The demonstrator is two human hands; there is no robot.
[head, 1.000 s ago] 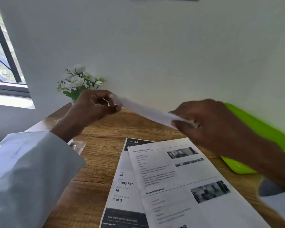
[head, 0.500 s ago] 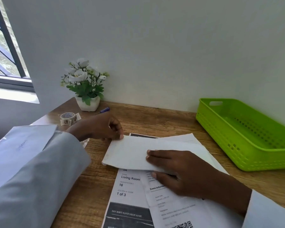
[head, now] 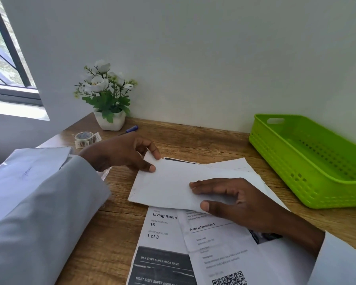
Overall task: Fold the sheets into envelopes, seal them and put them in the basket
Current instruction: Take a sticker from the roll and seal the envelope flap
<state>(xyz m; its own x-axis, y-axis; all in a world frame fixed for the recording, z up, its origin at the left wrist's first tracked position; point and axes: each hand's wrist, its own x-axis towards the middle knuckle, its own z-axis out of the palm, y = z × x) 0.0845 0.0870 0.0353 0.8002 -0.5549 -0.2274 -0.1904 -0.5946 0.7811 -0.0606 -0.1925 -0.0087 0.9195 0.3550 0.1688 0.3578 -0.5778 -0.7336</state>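
Observation:
A folded white sheet [head: 169,188] lies flat on the wooden table [head: 111,239], on top of two printed sheets [head: 167,239]. My left hand [head: 121,153] pinches the folded sheet's upper left corner between thumb and forefinger. My right hand [head: 238,200] lies on its right half with straight fingers pressing it down and the thumb at its lower edge. The green plastic basket [head: 308,177] stands at the right, with nothing visible inside.
A white pot of artificial flowers [head: 109,118] stands against the wall at the back left. A roll of patterned tape [head: 83,137] and a blue pen [head: 131,129] lie beside it. A window is at the far left.
The folded sheet, held up in the air between both hands a second ago, now lies on the printed sheets. My right hand has flattened onto it; my left keeps its corner.

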